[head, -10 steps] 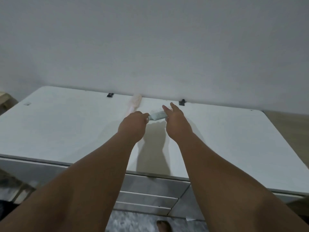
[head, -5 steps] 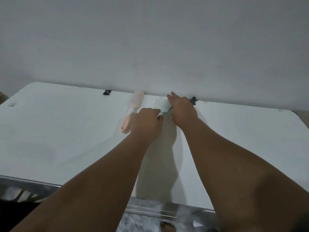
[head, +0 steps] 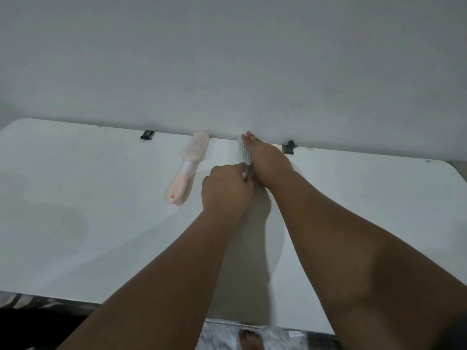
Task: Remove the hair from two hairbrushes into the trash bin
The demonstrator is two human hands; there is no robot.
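Note:
A pale green hairbrush lies at the back of the white table, its head near the wall and bristles up. My left hand grips its handle, which is mostly hidden under the fingers. My right hand rests along the right side of the brush head, fingers stretched toward the wall. A pink hairbrush lies untouched just to the left, head toward the wall and handle pointing at me. The trash bin is not in view.
A plain grey wall rises right behind the table. Two small black clips sit at the table's back edge. The table's front edge runs along the bottom, with patterned floor and a bare foot below it.
Both hands carried the green brush away from me and down to the table by the wall. The view shifted, bringing the pink brush fully into sight.

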